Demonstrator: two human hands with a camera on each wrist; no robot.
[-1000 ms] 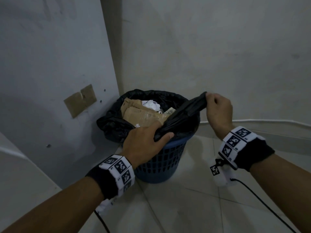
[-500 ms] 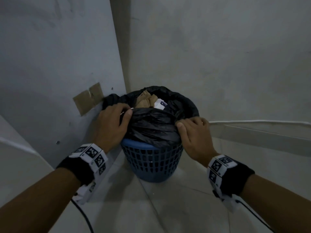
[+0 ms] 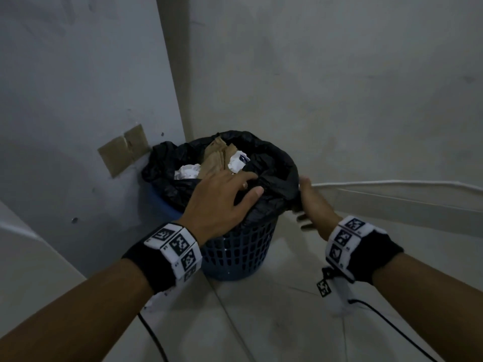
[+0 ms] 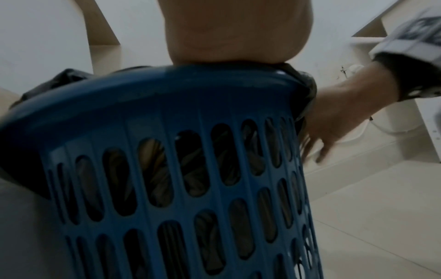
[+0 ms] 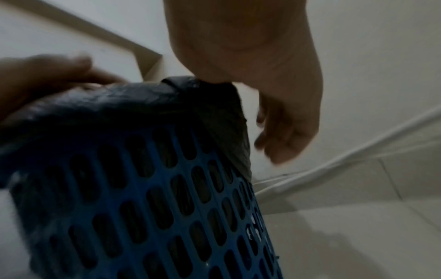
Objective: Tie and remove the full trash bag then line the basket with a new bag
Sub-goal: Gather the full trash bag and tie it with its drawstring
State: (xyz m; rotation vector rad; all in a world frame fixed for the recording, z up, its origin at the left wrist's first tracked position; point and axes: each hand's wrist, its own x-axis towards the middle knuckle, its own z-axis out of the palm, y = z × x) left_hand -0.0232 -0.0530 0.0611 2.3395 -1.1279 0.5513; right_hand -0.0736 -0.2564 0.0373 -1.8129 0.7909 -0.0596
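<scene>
Black trash bag sits in blue basket, its edge folded over the rim. Left hand is laid open on the near edge. Right hand, fingers loose, is placed against the bag's right side, gripping nothing evident; both equally near.

A bare indoor room corner, probably in a home, is suggested: plain plastered walls, a pale tiled floor, a white cable run along the skirting, and a blue plastic waste basket set in the corner.
</scene>
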